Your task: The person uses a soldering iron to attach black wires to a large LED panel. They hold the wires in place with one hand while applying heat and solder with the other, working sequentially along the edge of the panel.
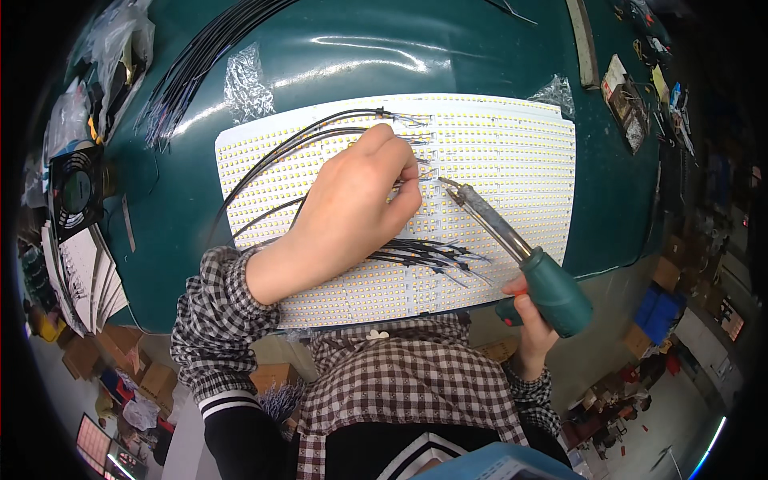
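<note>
A white LED board panel (512, 160) with rows of small yellow LEDs lies on the green table. My left hand (356, 188) is over its middle, thumb and forefinger pinched on a black cable whose thin stripped wires reach the board's centre strip. In my right hand (530, 320) is a green-handled soldering gun (520, 248), its bent tip touching or just above the centre strip beside those wires. Black cables (300, 152) curve from the panel's left side to its upper middle. Below my left hand a loose bunch of black cables (424, 254) lies across the panel.
A thick bundle of black cables (204, 60) lies at the far left of the green table (480, 48). A small black fan (78, 188) and a stack of white sheets (88, 272) sit at the left edge. An opened packet (626, 104) and a flat bar (583, 44) lie at the right.
</note>
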Available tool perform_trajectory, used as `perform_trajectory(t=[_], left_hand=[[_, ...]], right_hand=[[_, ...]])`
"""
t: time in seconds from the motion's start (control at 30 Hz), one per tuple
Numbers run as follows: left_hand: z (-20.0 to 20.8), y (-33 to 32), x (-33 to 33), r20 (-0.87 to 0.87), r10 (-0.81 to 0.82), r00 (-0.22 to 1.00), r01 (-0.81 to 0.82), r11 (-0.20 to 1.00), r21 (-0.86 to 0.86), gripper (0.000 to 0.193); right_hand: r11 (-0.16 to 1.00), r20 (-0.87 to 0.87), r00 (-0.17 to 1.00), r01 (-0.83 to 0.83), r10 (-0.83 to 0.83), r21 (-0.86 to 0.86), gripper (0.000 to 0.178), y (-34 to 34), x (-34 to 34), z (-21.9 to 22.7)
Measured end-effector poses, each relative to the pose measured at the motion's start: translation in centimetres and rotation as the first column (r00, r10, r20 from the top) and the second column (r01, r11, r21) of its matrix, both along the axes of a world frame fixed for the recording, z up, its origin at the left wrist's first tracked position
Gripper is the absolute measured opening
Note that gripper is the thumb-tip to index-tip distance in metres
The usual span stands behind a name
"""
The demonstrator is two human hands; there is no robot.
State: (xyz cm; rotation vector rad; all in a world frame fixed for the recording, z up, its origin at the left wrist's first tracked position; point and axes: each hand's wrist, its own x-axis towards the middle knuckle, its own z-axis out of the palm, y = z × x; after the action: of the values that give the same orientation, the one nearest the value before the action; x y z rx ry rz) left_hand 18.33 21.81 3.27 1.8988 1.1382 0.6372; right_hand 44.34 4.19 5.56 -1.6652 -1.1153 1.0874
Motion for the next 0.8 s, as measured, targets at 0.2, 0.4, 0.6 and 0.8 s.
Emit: perform_trajectory(t=[0.2, 0.4, 0.6, 0.8], left_hand=[[0.0, 0.0, 0.1, 0.018, 0.007, 1.000, -0.007, 1.000, -0.017, 0.010], [-0.2, 0.0, 0.1, 0.015, -0.006, 1.000, 0.005, 1.000, 0.004, 0.010], [-0.1, 0.0, 0.0, 0.011, -0.005, 1.000, 0.004, 1.000, 0.002, 0.010], [-0.2, 0.0, 0.0, 0.005, -0.009, 1.000, 0.009, 1.000, 0.002, 0.010]], right_hand=[[0.996, 0.037, 0.996, 0.085, -0.085, -0.022, 0.033, 0.3, -1.1, 0.1], [0.997, 0.040, 0.997, 0.073, -0.072, -0.015, 0.030, 0.8, -1.3, 0.3], [0.999, 0.037, 0.999, -0.020, 0.018, 0.047, 0.030, 0.4, -0.3, -0.4], [0.999, -0.019, 0.999, 0.032, -0.032, -0.005, 0.034, 0.2, -0.5, -0.3]])
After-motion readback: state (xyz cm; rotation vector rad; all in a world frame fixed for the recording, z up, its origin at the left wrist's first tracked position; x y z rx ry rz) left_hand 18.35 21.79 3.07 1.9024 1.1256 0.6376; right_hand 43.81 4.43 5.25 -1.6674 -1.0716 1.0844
